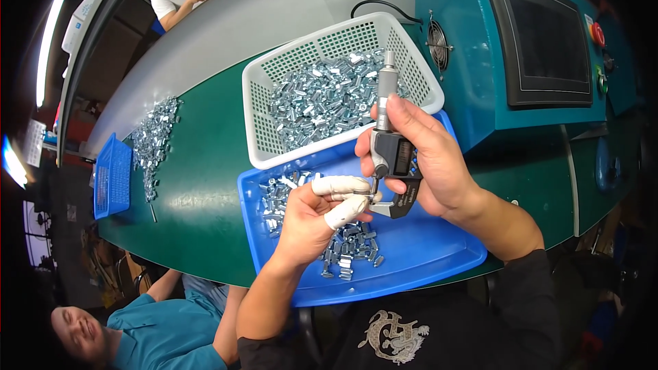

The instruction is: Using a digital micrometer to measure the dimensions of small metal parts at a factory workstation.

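I'm mid-measurement, I judge: my right hand (425, 157) is wrapped round the micrometer (391, 151) above the blue tray (425, 253), and my left hand (322, 212) pinches a small metal part (371, 194) at its anvil. Next calls for gentle thimble turning.

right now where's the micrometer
In the head view, the digital micrometer is upright in the right hand, right of centre over the blue tray, just in front of the white basket.
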A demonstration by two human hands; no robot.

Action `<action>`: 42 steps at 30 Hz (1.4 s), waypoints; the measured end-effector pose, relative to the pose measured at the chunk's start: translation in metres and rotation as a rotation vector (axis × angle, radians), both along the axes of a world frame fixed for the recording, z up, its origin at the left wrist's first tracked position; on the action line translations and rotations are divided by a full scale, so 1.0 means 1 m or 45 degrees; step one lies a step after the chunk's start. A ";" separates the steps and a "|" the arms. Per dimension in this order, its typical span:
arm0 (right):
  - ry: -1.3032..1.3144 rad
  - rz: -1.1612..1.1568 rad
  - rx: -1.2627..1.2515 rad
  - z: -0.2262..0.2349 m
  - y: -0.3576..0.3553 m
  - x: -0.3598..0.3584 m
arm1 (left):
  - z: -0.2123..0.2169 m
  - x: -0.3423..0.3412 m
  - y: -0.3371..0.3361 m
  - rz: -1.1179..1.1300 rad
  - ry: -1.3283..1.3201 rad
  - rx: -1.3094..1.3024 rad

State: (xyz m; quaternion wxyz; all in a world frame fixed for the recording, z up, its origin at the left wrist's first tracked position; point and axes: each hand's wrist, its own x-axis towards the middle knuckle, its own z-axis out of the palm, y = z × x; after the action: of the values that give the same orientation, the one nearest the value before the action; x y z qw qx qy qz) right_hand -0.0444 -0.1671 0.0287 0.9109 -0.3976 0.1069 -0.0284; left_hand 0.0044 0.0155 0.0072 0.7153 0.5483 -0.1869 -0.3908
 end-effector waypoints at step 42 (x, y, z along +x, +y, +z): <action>-0.005 0.041 -0.037 0.005 0.001 -0.005 | -0.036 0.027 0.003 0.271 -1.494 1.567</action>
State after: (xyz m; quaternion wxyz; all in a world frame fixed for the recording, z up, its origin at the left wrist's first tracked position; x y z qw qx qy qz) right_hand -0.0493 -0.1662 0.0333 0.9055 -0.4124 0.0983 -0.0161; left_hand 0.0316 0.0181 -0.0284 0.1107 0.9671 -0.2289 -0.0067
